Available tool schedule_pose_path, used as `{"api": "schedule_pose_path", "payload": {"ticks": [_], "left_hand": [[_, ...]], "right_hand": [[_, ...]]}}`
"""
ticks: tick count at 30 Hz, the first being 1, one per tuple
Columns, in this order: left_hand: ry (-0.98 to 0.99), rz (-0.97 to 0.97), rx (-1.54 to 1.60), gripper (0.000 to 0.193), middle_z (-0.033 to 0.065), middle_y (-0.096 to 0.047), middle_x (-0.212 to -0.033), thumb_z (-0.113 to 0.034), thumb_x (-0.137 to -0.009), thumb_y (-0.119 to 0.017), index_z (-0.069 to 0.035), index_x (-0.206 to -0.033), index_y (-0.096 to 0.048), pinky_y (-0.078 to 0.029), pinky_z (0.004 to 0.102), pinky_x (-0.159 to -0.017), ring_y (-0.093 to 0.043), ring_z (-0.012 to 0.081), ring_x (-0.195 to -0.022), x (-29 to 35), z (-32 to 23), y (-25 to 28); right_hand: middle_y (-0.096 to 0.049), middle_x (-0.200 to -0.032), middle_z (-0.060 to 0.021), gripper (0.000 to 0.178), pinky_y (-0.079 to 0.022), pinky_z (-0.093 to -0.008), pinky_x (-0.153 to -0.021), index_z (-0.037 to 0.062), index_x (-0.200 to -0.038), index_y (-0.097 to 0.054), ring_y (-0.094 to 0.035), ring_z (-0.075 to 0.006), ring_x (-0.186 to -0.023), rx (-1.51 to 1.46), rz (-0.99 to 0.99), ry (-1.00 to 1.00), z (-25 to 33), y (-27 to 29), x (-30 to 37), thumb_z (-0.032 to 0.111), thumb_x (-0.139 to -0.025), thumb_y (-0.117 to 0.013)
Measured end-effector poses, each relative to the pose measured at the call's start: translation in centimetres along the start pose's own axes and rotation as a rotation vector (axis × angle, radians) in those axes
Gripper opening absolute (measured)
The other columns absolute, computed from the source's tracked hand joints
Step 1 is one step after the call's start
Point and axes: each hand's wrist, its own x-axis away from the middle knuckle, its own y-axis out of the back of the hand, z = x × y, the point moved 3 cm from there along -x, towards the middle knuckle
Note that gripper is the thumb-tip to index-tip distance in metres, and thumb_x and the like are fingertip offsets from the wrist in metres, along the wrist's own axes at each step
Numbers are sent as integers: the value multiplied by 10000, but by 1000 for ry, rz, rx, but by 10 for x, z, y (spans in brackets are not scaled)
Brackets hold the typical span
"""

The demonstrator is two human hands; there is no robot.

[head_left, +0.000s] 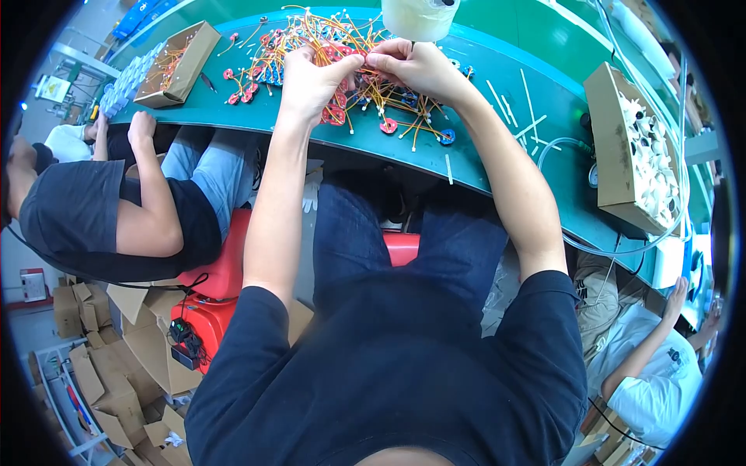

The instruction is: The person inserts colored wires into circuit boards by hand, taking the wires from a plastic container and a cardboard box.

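One small red piece (362, 59) is located between the two hands, at the meeting thumb tips and above the wired pile. The right hand (413, 68) is nearly closed: the piece is pinched between thumb and index finger. The left hand (307, 81) is partly curled, its thumb extended to the piece; its fingers are partly hidden, so whether anything is gripped by them cannot be told.

Beneath and around both hands, thin orange wires (311, 29) with white tips are tangled over round, flat discs. A red disc (388, 126) and a blue disc (447, 137) are positioned at the near side of the pile. The load is carried by a smooth green work surface (561, 105).

Beyond the right hand, a rounded white container (420, 21) is placed. To its right, slender pale strips (497, 101) are scattered, some crossed. At the far right, white moulded-looking parts (654, 159) are held in a cardboard box (610, 147), near which a clear flexible hose (629, 252) is looped. At the left, more wired pieces are contained in an open cardboard carton (200, 62), beside which stacked pale blocks (128, 84) are arranged.
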Motion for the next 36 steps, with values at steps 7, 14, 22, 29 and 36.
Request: {"api": "schedule_pose_path", "payload": {"ticks": [7,14,22,29,36], "left_hand": [[-49,-109,-291,238,66,-580,-534,-162,-653,-700,37,-697,-577,-452,215,-486,-562,105,-480,-7,7,0],[-8,-168,-392,242,72,-584,-582,-188,-690,-664,36,-723,-579,-444,229,-501,-566,92,-543,-16,8,4],[121,-74,60,193,82,-586,-765,-115,-767,-589,52,-856,-557,-426,215,-561,-545,74,-667,-11,10,5],[53,38,-120,155,73,-586,-737,-99,-775,-585,49,-817,-561,-389,215,-505,-518,68,-607,0,-1,-5],[-114,-41,-708,172,-40,-465,-513,-135,-760,-632,17,-688,-597,-241,195,-393,-340,11,-459,-4,-2,-5]], "right_hand": [[-567,-556,-75,251,-430,-252,-504,6,-810,-646,-528,-102,-507,152,-151,86,-5,5,-7,250,-753,-629],[-564,-545,-70,261,-446,-280,-485,19,-813,-644,-557,-139,-485,535,-262,155,5,20,-3,263,-720,-647],[-564,-550,-56,268,-455,-249,-497,-11,-853,-629,-557,-104,-504,95,-254,58,-5,12,-10,237,-752,-623],[-600,-612,-72,216,-460,-222,-503,-23,-850,-630,-567,-81,-532,-159,-28,-31,1,2,-4,179,-778,-604],[-628,-663,-115,186,-478,-241,-529,-22,-840,-639,-601,-119,-571,89,-176,115,1,0,-4,140,-751,-624]]}}
